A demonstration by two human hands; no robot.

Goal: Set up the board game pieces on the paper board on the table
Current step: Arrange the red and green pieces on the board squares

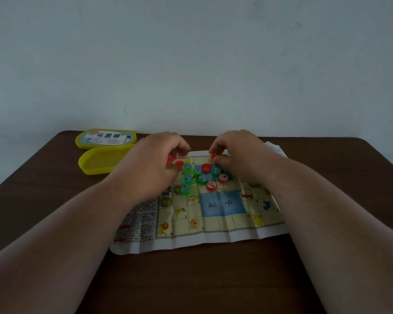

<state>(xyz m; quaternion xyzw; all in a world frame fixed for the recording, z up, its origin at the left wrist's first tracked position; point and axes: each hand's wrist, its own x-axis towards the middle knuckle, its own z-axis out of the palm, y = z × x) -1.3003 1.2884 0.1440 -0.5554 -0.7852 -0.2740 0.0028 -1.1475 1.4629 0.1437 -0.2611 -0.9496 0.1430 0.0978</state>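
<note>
The left hand pinches a red piece near the paper board's far left corner; the right hand pinches another red piece at its far edge. Between them, green pieces and red pieces crowd together. The board's near half lies open. A yellow box and its lid sit at the table's far left corner.

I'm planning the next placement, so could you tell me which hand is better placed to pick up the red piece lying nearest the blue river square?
Probably the right hand. The red piece lies on the paper board just below its fingers, while the left hand sits farther off beyond the green pieces. Both hands already pinch a red piece.
</note>
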